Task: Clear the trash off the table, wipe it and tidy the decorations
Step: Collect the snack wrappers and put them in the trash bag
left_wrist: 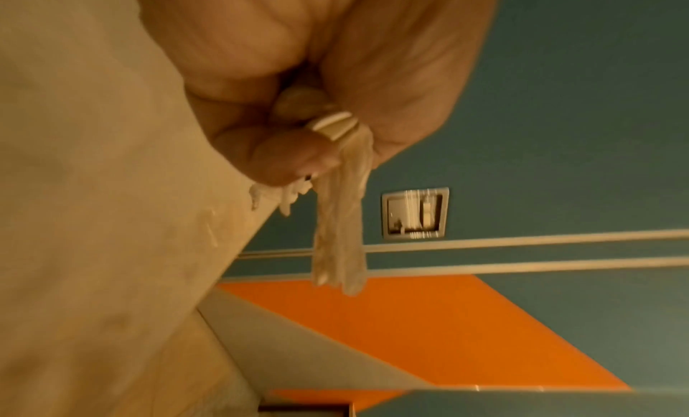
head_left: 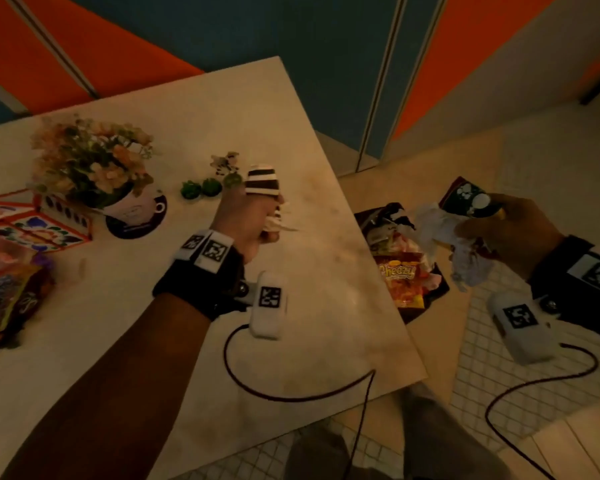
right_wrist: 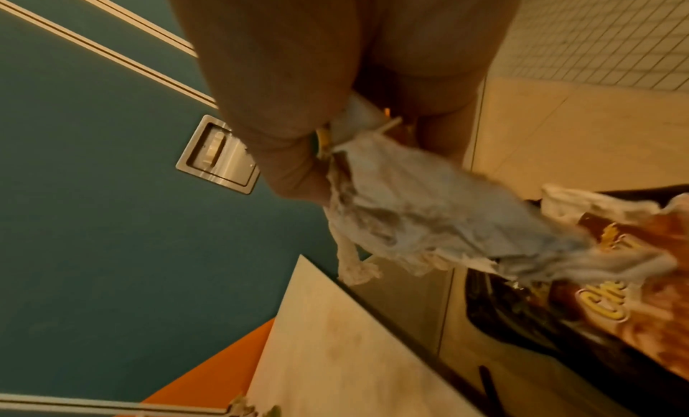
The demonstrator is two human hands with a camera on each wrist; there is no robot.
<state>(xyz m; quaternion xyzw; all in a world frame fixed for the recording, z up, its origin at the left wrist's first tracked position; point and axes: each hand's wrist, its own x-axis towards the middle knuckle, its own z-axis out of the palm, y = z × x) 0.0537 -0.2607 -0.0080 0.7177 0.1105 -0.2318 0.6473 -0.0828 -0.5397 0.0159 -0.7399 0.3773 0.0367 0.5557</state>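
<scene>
My left hand [head_left: 253, 220] hovers over the right part of the pale table [head_left: 326, 289], gripping a brown-and-white striped paper cup [head_left: 262, 183] with scraps of white wrapper [head_left: 279, 225]. In the left wrist view a pale crinkled strip [left_wrist: 339, 232] hangs from the fist [left_wrist: 298, 114]. My right hand [head_left: 506, 230] is off the table, over the floor, holding a dark cup with white print [head_left: 468, 199] and a crumpled white tissue [head_left: 444, 237]. The tissue [right_wrist: 410, 214] trails from the fingers [right_wrist: 298, 173] above a black-lined bin [head_left: 430, 299] holding a Cheezy snack packet [head_left: 400, 280].
On the table stand a flower pot [head_left: 94, 164] on a dark coaster, small green ornaments [head_left: 201, 188], a small figurine [head_left: 226, 164], a patterned box [head_left: 32, 226] and snack bags [head_left: 7, 292] at the left edge. Tiled floor [head_left: 482, 375] lies right of the table. Wrist cables trail below.
</scene>
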